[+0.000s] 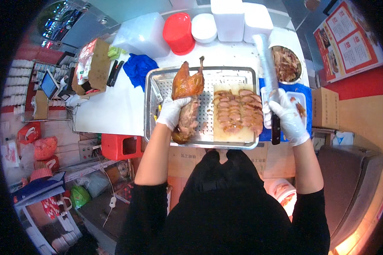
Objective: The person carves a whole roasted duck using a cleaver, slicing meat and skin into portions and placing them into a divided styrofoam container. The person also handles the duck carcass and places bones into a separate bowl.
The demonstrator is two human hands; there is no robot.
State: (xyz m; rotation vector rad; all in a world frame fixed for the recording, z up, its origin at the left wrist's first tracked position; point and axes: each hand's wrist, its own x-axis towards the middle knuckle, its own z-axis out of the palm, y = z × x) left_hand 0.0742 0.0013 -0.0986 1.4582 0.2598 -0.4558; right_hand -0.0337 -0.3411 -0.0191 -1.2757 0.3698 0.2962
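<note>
My left hand (172, 111), in a thin clear glove, grips a partly carved roast duck (190, 83) by its middle. The legs point away from me, and bare carved flesh shows beside my fingers. The duck is over the left side of a perforated metal tray (207, 124). Gloved as well, my right hand (289, 118) holds a long knife (265, 63) right of the tray, its blurred blade pointing away and its dark riveted handle towards me. Rows of sliced meat (237, 111) lie on a pale cutting board (233, 137) in the tray.
Behind my right hand, a white plastic container (303, 118) holds some pieces. A round bowl of meat scraps (287, 65) stands beyond it. White tubs (228, 20) and a red lidded tub (178, 33) line the back. A blue cloth (138, 70) lies left of the tray.
</note>
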